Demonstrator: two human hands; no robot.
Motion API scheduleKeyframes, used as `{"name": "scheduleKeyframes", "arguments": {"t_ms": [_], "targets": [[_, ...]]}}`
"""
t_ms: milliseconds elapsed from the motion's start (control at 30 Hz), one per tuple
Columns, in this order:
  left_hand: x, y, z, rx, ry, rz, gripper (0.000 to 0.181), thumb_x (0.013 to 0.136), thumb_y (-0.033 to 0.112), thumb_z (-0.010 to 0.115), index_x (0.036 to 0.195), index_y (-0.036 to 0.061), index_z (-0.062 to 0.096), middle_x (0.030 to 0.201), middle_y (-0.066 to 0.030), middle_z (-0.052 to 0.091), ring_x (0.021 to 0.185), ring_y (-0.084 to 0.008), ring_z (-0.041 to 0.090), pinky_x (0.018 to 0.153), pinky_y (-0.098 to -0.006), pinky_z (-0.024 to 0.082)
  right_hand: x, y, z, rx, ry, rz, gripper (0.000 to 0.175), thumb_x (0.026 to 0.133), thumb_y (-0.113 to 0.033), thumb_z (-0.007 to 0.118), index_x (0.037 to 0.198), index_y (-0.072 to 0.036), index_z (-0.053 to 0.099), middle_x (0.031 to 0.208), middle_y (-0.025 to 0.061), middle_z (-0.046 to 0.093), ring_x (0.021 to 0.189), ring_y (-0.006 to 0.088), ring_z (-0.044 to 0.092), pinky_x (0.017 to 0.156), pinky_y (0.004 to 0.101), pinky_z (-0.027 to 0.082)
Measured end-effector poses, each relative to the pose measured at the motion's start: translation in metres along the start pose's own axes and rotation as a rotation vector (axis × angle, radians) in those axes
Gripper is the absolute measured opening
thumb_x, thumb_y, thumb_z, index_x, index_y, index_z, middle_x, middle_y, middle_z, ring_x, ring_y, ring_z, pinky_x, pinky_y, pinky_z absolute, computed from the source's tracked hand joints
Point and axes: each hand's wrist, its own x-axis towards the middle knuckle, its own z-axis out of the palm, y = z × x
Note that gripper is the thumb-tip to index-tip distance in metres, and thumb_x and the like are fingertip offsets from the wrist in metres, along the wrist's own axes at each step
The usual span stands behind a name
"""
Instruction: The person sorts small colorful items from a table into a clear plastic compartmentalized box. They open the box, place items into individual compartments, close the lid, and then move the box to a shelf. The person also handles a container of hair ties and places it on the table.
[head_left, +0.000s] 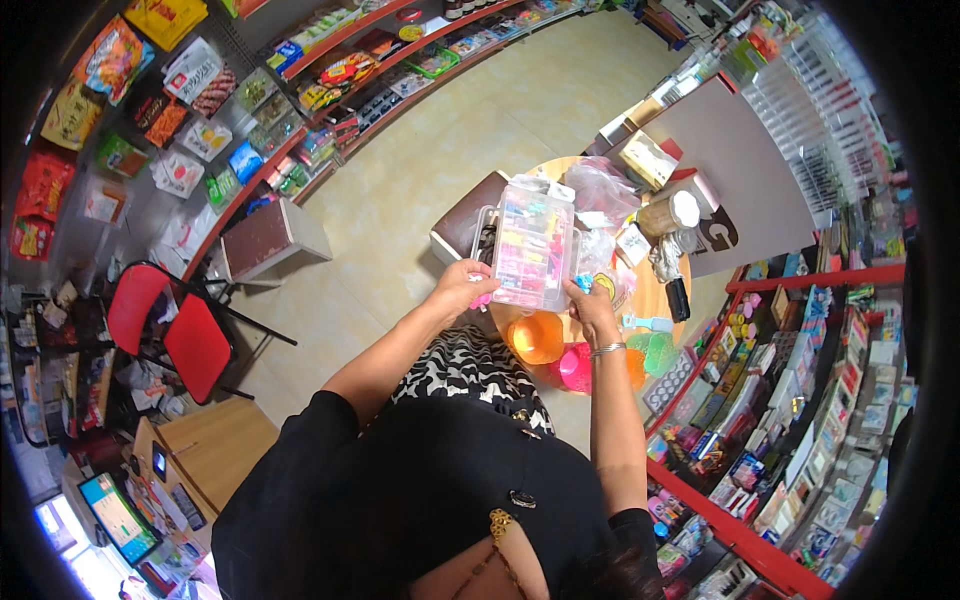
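Observation:
Before me, over the near left part of a round wooden table (679, 330), is a clear plastic compartment box (532, 247) with small pink, yellow and teal items inside. My left hand (457, 292) grips its near left corner, with a small pink item at the fingers. My right hand (591, 306) is at the near right corner, a small blue item by its thumb. I cannot tell whether the right fingers also hold that item. An orange plastic bowl (534, 337) and a pink one (576, 366) stand near the table's front edge.
Plastic bags (600, 187), a lidded jar (667, 214), a black marker-like object (678, 300) and a green bowl (661, 354) crowd the table. A brown stool (259, 244) and red folding chair (196, 349) stand left. Stocked shelves (817, 277) line the right; snack packets (199, 75) hang upper left.

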Motion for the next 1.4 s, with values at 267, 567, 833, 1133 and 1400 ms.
{"name": "scheduleKeyframes", "arguments": {"t_ms": [267, 567, 833, 1133, 1400], "targets": [[-0.001, 0.007, 0.012, -0.089, -0.053, 0.105, 0.026, 0.08, 0.008, 0.074, 0.097, -0.0001, 0.056, 0.076, -0.007, 0.062, 0.061, -0.0097, 0.06, 0.047, -0.0226, 0.045, 0.006, -0.005, -0.014, 0.088, -0.08, 0.155, 0.014, 0.088, -0.012, 0.067, 0.096, -0.006, 0.058, 0.063, -0.0037, 0.051, 0.045, 0.0068, 0.044, 0.042, 0.0225, 0.035], [0.004, 0.0, 0.006, -0.08, -0.059, 0.11, 0.019, 0.085, 0.012, 0.07, 0.096, 0.0044, 0.058, 0.076, -0.0033, 0.063, 0.056, -0.007, 0.055, 0.045, -0.0187, 0.041, 0.001, -0.01, -0.01, 0.08, -0.088, 0.131, 0.016, 0.088, -0.014, 0.067, 0.082, -0.005, 0.055, 0.061, -0.0014, 0.05, 0.045, 0.0085, 0.044, 0.04, 0.0225, 0.034], [0.015, -0.005, -0.025, -0.061, 0.033, 0.031, 0.016, 0.086, 0.011, 0.068, 0.098, 0.0023, 0.062, 0.079, -0.003, 0.063, 0.061, -0.0074, 0.056, 0.05, -0.021, 0.044, -0.001, -0.014, 0.001, 0.178, -0.174, 0.149, 0.02, 0.085, -0.014, 0.072, 0.079, -0.003, 0.055, 0.059, -0.0027, 0.047, 0.044, 0.0065, 0.04, 0.041, 0.0218, 0.032], [0.029, -0.001, -0.025, 0.113, 0.103, 0.075, 0.028, 0.081, 0.012, 0.075, 0.099, -0.002, 0.059, 0.077, -0.007, 0.062, 0.058, -0.0102, 0.056, 0.046, -0.022, 0.042, 0.001, -0.001, 0.009, 0.296, -0.238, 0.187, 0.017, 0.084, -0.01, 0.072, 0.087, -0.001, 0.057, 0.069, 0.0017, 0.056, 0.046, 0.0055, 0.04, 0.043, 0.0208, 0.032], [0.043, -0.001, -0.024, 0.238, 0.109, 0.095, 0.022, 0.081, 0.013, 0.075, 0.094, 0.0019, 0.06, 0.078, -0.0035, 0.064, 0.06, -0.0087, 0.055, 0.05, -0.0231, 0.043, 0.007, 0.002, 0.01, 0.342, -0.29, 0.146, 0.013, 0.087, -0.009, 0.068, 0.088, -0.005, 0.056, 0.068, -0.0011, 0.053, 0.046, 0.0046, 0.04, 0.045, 0.0204, 0.033]]}}
